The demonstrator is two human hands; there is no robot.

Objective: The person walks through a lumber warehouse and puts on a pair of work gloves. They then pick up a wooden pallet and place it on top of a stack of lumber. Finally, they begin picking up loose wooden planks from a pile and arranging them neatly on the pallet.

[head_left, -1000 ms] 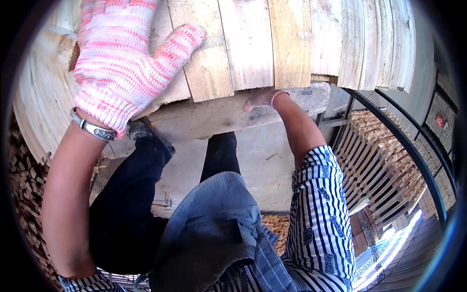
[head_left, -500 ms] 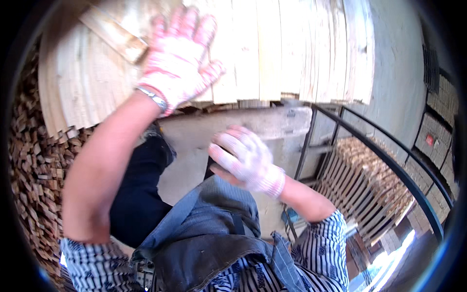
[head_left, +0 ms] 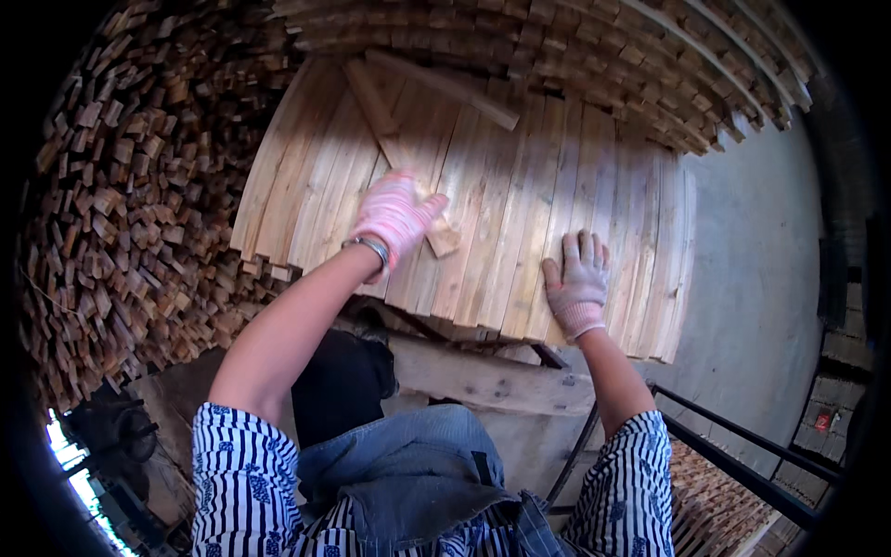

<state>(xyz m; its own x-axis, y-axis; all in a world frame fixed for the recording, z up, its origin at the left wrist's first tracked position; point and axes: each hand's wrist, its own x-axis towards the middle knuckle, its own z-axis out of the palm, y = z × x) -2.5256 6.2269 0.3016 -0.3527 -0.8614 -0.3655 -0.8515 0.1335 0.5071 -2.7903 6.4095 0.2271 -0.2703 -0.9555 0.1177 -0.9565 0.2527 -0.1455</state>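
A layer of pale wooden strips (head_left: 520, 204) lies side by side in front of me. My left hand (head_left: 390, 223), in a pink-stained knit glove, is closed over a loose wooden strip (head_left: 371, 102) lying slantwise across them. That strip's near end shows past the thumb; the fingertips are partly blurred. Farther right, my right hand (head_left: 579, 283), in a greyish-white glove, rests flat on the layer near its front edge, fingers stretched out. A second loose strip (head_left: 445, 88) lies slantwise toward the far side.
Many cut wood pieces (head_left: 139, 223) are heaped at the left. More stacked wood (head_left: 594, 56) rises beyond the layer. At the lower right, a dark metal rail (head_left: 733, 459) runs beside another wood stack (head_left: 715, 501). Concrete floor (head_left: 752, 241) stretches along the right.
My right hand has gone from in front of my body onto the strips. My left hand, earlier spread flat, has closed over the loose strip. The view has shifted, showing more of the far stack.
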